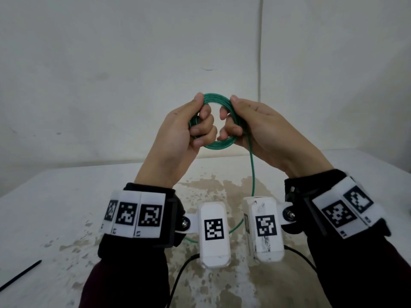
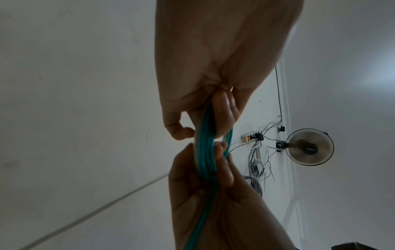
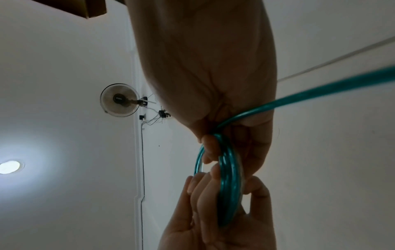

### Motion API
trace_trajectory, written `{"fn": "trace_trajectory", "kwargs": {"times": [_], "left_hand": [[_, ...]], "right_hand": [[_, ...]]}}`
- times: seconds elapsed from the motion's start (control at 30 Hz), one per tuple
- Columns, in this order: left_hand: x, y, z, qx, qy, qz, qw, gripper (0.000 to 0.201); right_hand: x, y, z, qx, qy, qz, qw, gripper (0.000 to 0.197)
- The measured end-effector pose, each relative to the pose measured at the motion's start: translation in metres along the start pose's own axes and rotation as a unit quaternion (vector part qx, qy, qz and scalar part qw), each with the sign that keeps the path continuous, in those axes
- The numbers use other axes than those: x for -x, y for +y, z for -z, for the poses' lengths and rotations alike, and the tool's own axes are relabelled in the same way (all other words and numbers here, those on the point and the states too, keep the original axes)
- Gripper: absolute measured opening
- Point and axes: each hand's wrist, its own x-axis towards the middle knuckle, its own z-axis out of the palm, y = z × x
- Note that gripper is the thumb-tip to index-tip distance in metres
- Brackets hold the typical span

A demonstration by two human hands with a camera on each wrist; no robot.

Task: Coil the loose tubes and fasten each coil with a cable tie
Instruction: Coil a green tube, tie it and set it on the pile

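Now coiling | both hands, left hand (image 1: 178, 127) and right hand (image 1: 255, 127), clamp green coil (image 1: 219, 146) | I keep loops stacked, feed hanging tail (image 1: 252, 170) below right hand without slack.

Black wristbands (image 1: 142, 221) on both wrists with white square-code tags, dark maroon sleeves (image 1: 124, 285) behind the hands. White camera boxes (image 1: 214, 234) bolted inboard, black cables (image 1: 178, 281) trailing back toward the body.
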Motion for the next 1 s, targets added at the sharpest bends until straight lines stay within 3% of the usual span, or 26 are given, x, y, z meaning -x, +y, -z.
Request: {"fn": "trace_trajectory", "kwargs": {"times": [0.17, 0.3, 0.53, 0.67, 0.83, 1.0], "left_hand": [[0.0013, -0.0010, 0.0035, -0.065, -0.024, 0.052, 0.996, 0.039], [0.0023, 0.0021, 0.0061, -0.091, -0.014, 0.001, 0.996, 0.038], [-0.0007, 0.0038, 0.0017, -0.019, 0.048, -0.044, 0.998, 0.039], [-0.0001, 0.0025, 0.0016, -0.010, 0.017, -0.014, 1.000, 0.039], [0.0026, 0.0028, 0.0048, -0.075, -0.029, 0.052, 0.995, 0.039], [0.0017, 0.0053, 0.0028, -0.046, 0.015, -0.012, 0.999, 0.038]], "right_hand": [[0.0021, -0.0005, -0.0012, 0.048, 0.000, -0.005, 0.999, 0.037], [0.0020, -0.0010, -0.0052, 0.005, -0.017, -0.016, 1.000, 0.038], [0.0028, -0.0031, -0.0014, -0.077, -0.039, -0.017, 0.996, 0.040], [0.0012, -0.0020, -0.0003, -0.059, -0.030, -0.008, 0.998, 0.038], [0.0027, -0.0024, 0.0016, 0.023, -0.020, -0.015, 0.999, 0.036], [0.0027, -0.0049, -0.0018, -0.038, -0.021, -0.033, 0.999, 0.041]]}}
